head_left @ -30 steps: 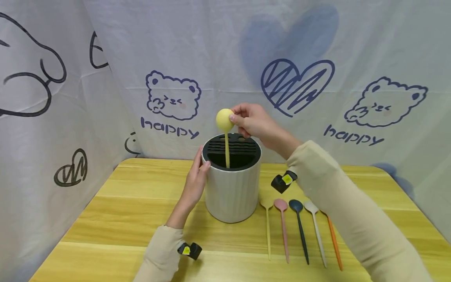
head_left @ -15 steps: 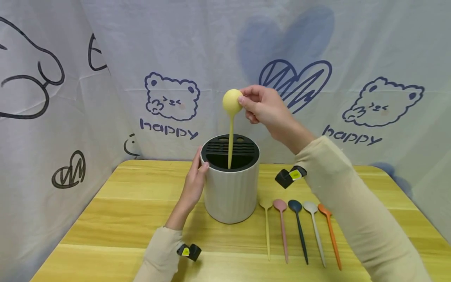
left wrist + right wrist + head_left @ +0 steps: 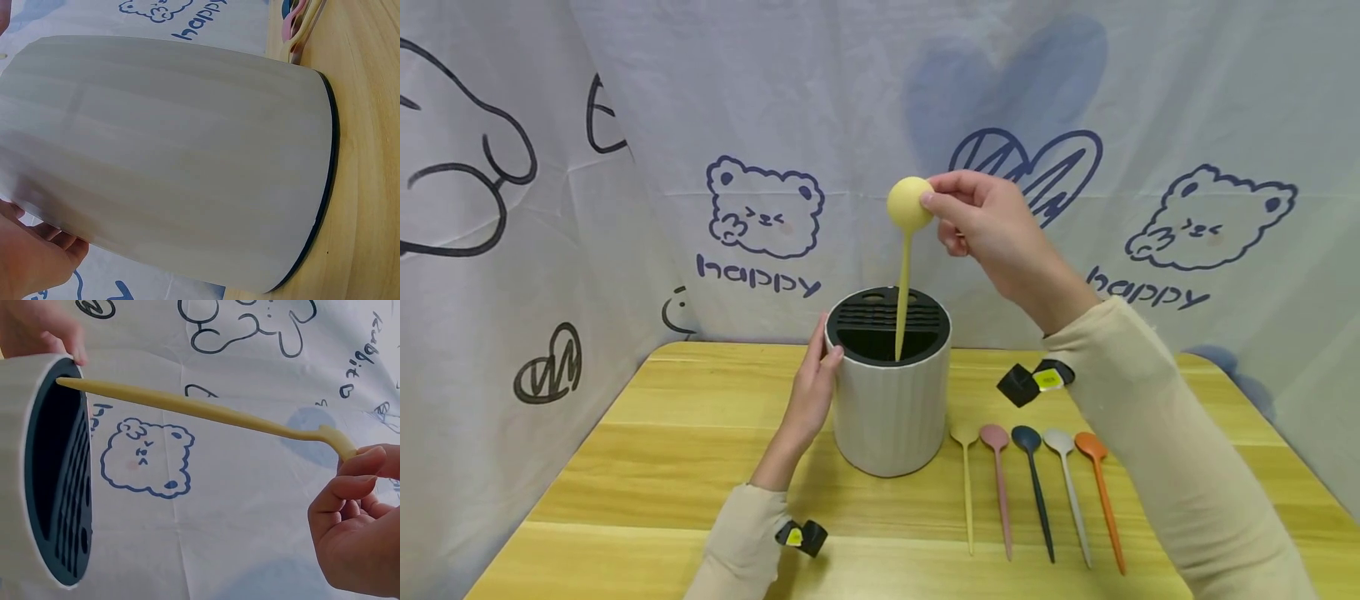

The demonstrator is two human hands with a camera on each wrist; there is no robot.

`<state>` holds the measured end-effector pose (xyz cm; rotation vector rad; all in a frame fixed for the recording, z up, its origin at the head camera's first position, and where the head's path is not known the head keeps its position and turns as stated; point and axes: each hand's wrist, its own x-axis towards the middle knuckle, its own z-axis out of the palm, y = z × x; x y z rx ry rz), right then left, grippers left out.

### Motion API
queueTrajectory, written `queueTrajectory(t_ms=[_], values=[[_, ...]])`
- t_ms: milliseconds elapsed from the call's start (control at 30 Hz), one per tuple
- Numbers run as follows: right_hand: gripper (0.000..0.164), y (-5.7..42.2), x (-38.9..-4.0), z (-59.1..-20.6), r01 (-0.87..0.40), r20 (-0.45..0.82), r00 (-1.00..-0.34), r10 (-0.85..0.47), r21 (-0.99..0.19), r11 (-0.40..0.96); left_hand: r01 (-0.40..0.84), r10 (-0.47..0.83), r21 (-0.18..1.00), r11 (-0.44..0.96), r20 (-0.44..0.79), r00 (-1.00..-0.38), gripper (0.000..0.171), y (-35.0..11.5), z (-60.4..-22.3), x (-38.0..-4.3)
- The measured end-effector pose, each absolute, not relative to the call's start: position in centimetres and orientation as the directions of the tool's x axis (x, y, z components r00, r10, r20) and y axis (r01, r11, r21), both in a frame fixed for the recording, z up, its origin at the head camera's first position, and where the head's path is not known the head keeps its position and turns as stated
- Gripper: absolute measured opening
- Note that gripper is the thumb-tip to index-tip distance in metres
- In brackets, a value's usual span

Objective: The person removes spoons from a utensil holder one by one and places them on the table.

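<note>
My right hand [image 3: 992, 221] pinches a yellow spoon [image 3: 904, 267] by the edge of its round bowl. The spoon hangs nearly upright, handle tip down. In the right wrist view its tip [image 3: 60, 382] is at the black lid's large opening. A white ribbed utensil holder [image 3: 889, 417] with that slotted black lid [image 3: 850, 318] stands on the table. Against the holder's left side lies my left hand [image 3: 811, 392], fingers extended upward along the wall and thumb near the rim. The left wrist view shows the holder's wall, with the fingers [image 3: 72, 247] at its edge.
Right of the holder, several spoons lie in a row on the wooden table [image 3: 685, 467]: yellow [image 3: 967, 492], pink [image 3: 1002, 492], dark blue [image 3: 1039, 492], light grey [image 3: 1073, 492] and orange [image 3: 1105, 492]. A white printed cloth [image 3: 760, 100] hangs behind the table.
My right hand has raised the yellow spoon and moved it to the right, so more of its handle shows above the lid. The left hand has stayed against the holder.
</note>
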<state>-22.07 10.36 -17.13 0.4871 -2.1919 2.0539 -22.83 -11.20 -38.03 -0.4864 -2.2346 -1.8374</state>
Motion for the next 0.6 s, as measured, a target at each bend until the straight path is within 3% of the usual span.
queueTrajectory(t_ms=[333,600], values=[[0.02,11.3,-20.7,-18.9,-0.253,0.251,-0.956,-0.153,-0.967,-0.006,0.373,0.122,0.913,0.168,0.356,-0.927,0.064,-11.2,-37.9,-22.8],[0.023,12.1,-20.2,-20.9,-0.219,0.21,-0.968,-0.141,-0.974,0.051,0.382,0.124,0.91,0.163,0.365,-0.922,0.064,-11.3,-38.0,-23.0]])
